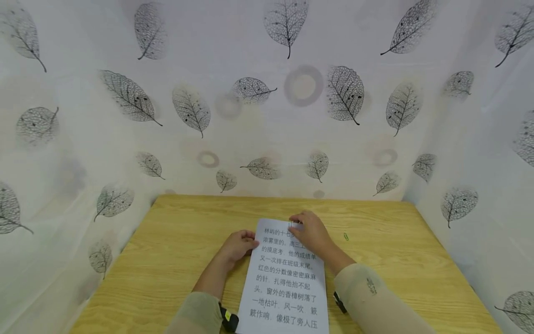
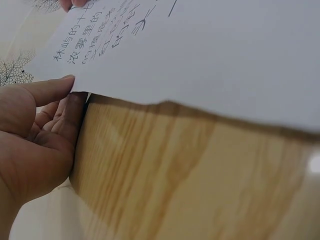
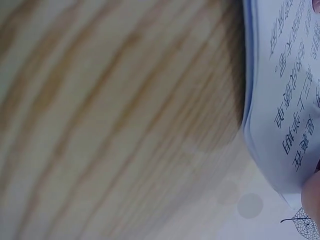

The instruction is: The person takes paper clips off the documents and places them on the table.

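A stack of printed sheets [image 1: 283, 278] lies before me, its layered edges showing in the right wrist view. My left hand [image 1: 238, 246] pinches the upper left edge, with the thumb [image 2: 52, 90] at the sheet's rim and the other fingers beneath. At the top edge, my right hand [image 1: 314, 234] pinches a small, dark, thin-wired paper clip [image 1: 290, 224] against the paper. Its fingers hide part of that clip and some of the print. Only a bit of the right hand [image 3: 311, 197] enters the right wrist view, at the right border.
A green paper clip [image 1: 346, 236] lies on the wooden table [image 1: 167, 260], right of the sheets. Behind and on both sides hangs a pale curtain [image 1: 250, 134] printed with dark leaves. Dark wrist straps [image 1: 228, 320] sit at both sleeves.
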`<action>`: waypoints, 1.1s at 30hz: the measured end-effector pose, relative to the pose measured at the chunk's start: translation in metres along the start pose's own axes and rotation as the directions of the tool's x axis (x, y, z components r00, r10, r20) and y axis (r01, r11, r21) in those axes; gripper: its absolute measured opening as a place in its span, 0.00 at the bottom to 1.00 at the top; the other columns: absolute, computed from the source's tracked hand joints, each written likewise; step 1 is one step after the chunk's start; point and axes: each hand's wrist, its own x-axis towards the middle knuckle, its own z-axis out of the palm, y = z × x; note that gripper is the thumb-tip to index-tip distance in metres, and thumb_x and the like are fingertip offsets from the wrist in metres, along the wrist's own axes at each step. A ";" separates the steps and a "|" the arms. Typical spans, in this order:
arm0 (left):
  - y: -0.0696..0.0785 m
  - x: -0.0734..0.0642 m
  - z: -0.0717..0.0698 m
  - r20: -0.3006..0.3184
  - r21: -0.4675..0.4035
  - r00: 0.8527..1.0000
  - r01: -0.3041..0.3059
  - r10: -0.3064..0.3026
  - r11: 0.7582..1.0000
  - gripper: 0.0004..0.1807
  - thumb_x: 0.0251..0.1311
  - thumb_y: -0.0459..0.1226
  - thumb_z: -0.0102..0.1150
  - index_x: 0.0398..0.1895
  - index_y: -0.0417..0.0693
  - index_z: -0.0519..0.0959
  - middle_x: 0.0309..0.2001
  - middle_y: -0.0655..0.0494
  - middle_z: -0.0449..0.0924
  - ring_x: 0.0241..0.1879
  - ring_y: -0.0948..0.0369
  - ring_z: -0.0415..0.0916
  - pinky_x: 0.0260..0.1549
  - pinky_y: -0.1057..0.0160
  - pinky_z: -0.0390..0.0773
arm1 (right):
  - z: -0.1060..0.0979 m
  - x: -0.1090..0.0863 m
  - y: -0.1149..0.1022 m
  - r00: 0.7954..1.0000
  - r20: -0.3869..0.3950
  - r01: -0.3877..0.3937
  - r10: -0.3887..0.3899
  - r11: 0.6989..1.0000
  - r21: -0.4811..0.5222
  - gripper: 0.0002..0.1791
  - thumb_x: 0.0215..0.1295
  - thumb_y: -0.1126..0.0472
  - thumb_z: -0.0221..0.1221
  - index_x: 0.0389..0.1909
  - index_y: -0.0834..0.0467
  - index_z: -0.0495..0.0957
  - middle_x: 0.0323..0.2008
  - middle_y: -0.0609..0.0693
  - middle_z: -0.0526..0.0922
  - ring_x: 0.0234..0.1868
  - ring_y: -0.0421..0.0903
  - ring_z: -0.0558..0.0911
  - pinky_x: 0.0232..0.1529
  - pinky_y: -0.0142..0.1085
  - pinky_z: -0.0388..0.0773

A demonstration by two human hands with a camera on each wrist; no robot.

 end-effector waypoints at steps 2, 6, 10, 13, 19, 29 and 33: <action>0.000 0.000 0.000 -0.002 0.003 1.000 0.001 -0.001 1.000 0.16 0.72 0.32 0.66 0.60 0.35 0.80 0.52 0.43 0.88 0.48 0.58 0.86 0.52 0.59 0.86 | 0.000 0.000 0.000 1.000 -0.005 0.004 -0.004 1.000 0.004 0.19 0.66 0.54 0.76 0.56 0.53 0.89 0.50 0.49 0.87 0.51 0.48 0.85 0.58 0.48 0.85; -0.001 0.001 0.000 -0.006 0.008 1.000 0.001 -0.001 1.000 0.16 0.72 0.32 0.66 0.59 0.36 0.80 0.52 0.43 0.88 0.48 0.57 0.86 0.52 0.60 0.86 | 0.001 -0.001 0.001 1.000 -0.008 -0.001 0.001 1.000 0.013 0.18 0.66 0.54 0.75 0.55 0.53 0.89 0.50 0.49 0.87 0.51 0.48 0.85 0.58 0.48 0.85; -0.002 0.001 -0.001 -0.012 0.009 1.000 0.001 -0.001 1.000 0.16 0.72 0.32 0.66 0.59 0.36 0.80 0.52 0.44 0.88 0.48 0.57 0.85 0.52 0.60 0.86 | 0.001 0.000 0.001 1.000 -0.024 -0.014 0.015 0.999 0.044 0.18 0.66 0.55 0.76 0.55 0.54 0.89 0.49 0.49 0.88 0.52 0.49 0.86 0.59 0.48 0.86; -0.002 0.001 -0.001 -0.013 0.008 1.000 -0.001 0.001 1.000 0.16 0.72 0.32 0.67 0.58 0.36 0.80 0.51 0.44 0.88 0.48 0.58 0.85 0.51 0.60 0.86 | -0.001 0.001 0.004 0.999 -0.047 -0.017 0.020 0.998 0.059 0.18 0.65 0.57 0.75 0.54 0.57 0.89 0.47 0.50 0.89 0.50 0.50 0.87 0.58 0.49 0.86; -0.003 0.002 -0.002 -0.012 0.010 1.000 -0.015 0.015 1.000 0.15 0.71 0.31 0.66 0.58 0.35 0.80 0.51 0.43 0.88 0.48 0.58 0.85 0.51 0.60 0.86 | -0.014 0.001 0.010 0.996 -0.050 -0.064 0.070 0.991 0.114 0.19 0.67 0.58 0.74 0.56 0.58 0.88 0.48 0.52 0.89 0.53 0.53 0.87 0.60 0.51 0.86; -0.001 0.000 0.000 -0.022 0.013 1.000 -0.009 0.010 1.000 0.16 0.72 0.31 0.66 0.59 0.35 0.81 0.52 0.43 0.88 0.49 0.57 0.86 0.53 0.59 0.86 | -0.048 -0.007 0.041 0.995 -0.027 -0.097 0.100 0.989 0.114 0.20 0.73 0.58 0.70 0.62 0.59 0.85 0.54 0.56 0.88 0.61 0.59 0.85 0.66 0.57 0.83; -0.001 0.000 0.001 -0.019 0.013 1.000 -0.007 0.008 1.000 0.16 0.72 0.31 0.66 0.59 0.35 0.80 0.52 0.43 0.88 0.50 0.57 0.86 0.54 0.60 0.85 | -0.063 -0.013 0.061 0.993 -0.042 -0.104 0.107 0.992 0.075 0.20 0.75 0.56 0.69 0.62 0.59 0.85 0.57 0.58 0.87 0.61 0.61 0.85 0.64 0.59 0.83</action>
